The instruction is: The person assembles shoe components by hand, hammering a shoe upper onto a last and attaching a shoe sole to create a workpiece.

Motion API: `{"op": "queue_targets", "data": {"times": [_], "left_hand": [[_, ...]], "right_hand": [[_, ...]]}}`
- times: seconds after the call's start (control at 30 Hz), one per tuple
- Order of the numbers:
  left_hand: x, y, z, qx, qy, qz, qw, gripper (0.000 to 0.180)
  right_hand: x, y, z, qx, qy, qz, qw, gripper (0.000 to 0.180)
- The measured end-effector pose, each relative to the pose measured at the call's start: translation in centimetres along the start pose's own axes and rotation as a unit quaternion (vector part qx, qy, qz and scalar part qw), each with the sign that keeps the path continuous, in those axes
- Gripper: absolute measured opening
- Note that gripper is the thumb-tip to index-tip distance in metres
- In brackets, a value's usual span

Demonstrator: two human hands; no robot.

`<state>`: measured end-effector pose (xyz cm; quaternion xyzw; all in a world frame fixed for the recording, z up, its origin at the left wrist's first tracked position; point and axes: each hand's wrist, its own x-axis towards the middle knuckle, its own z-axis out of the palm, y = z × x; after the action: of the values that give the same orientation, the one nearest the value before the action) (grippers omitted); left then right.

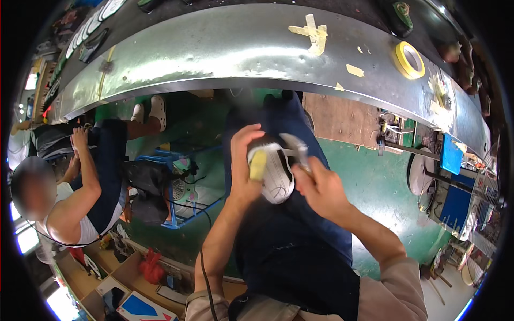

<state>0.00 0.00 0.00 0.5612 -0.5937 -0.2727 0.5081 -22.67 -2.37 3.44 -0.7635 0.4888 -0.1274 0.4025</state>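
Observation:
A white shoe (279, 179) with dark lines and a dark opening sits over my lap, its rounded end toward me. Along its left side, my left hand (243, 171) grips it, fingers partly hidden behind it. Something yellow (258, 165) lies at my left thumb, against the shoe; whether it is a thumb wrap or a separate piece I cannot tell. My right hand (327, 193) is closed round the handle of a hammer (295, 145), whose metal head is blurred and close above the shoe's right side.
Ahead runs a metal-topped bench (214, 59) with a yellow tape roll (409, 60) and tape scraps. At left a co-worker (80, 198) sits beside a blue metal-framed stool (184, 211). A black cord (203, 262) passes my left arm. Wooden bins (126, 262) stand at lower left.

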Motion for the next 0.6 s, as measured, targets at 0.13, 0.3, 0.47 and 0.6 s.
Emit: {"op": "queue_targets", "data": {"times": [0.13, 0.3, 0.47, 0.6], "left_hand": [[-1.2, 12.6, 0.1, 0.123, -0.074, 0.196, 0.97, 0.042], [-2.6, 11.0, -0.6, 0.076, -0.079, 0.045, 0.993, 0.059], [-6.8, -2.0, 3.1, -0.417, 0.118, -0.52, 0.736, 0.073], [-7.6, -1.7, 2.0, -0.509, 0.076, -0.464, 0.721, 0.067]], "right_hand": [[-5.0, 1.0, -3.6, 0.423, -0.083, 0.285, 0.856, 0.056], [-1.6, 1.0, -2.8, 0.373, 0.033, 0.146, 0.916, 0.039], [-0.8, 0.3, -3.5, 0.358, -0.002, 0.127, 0.925, 0.035], [-1.3, 0.6, -4.3, 0.292, -0.325, 0.138, 0.889, 0.045]]}}
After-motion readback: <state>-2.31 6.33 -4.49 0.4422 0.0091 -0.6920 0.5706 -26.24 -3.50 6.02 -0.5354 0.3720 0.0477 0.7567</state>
